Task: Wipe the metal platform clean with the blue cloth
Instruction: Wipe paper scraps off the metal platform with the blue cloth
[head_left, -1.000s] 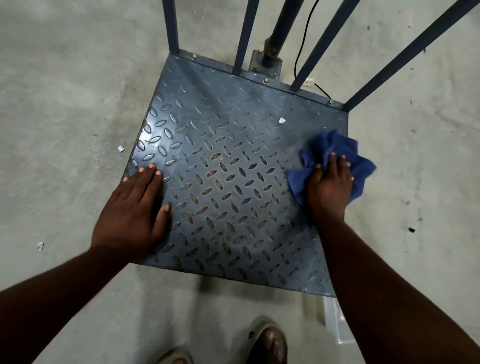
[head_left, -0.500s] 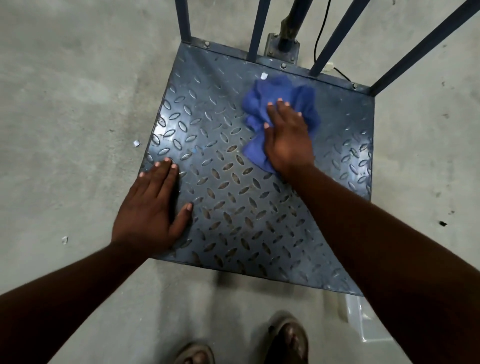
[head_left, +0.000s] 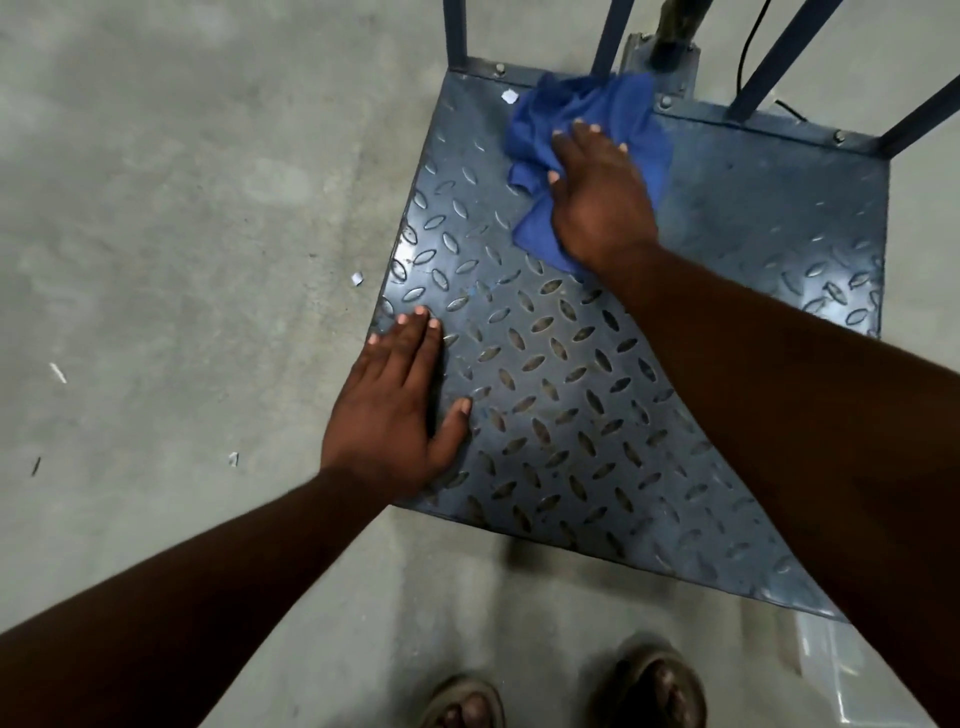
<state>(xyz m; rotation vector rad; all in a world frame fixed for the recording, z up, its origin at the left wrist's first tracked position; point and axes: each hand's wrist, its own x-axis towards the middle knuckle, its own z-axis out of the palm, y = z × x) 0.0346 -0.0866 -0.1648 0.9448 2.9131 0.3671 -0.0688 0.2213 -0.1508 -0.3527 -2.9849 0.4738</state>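
The metal platform (head_left: 753, 249) is a dark blue-grey plate with a raised diamond tread, lying low on the concrete floor. A crumpled blue cloth (head_left: 608, 109) lies on its far left part, close to the back edge. My right hand (head_left: 597, 197) presses flat on the cloth with straight fingers. My left hand (head_left: 400, 405) rests flat on the platform's near left edge, fingers straight and spread. A small white scrap (head_left: 509, 95) lies on the plate just left of the cloth.
Blue metal bars (head_left: 456, 31) and a post on a bolted base (head_left: 670, 47) rise from the platform's back edge, with a black cable (head_left: 748, 47) behind. White scraps (head_left: 357, 279) dot the floor at left. My sandalled feet (head_left: 660, 686) stand in front; a clear plastic piece (head_left: 831, 670) lies at right.
My right hand has swept the cloth from the platform's right edge across to its far left back edge. My left hand stays planted on the near left edge.
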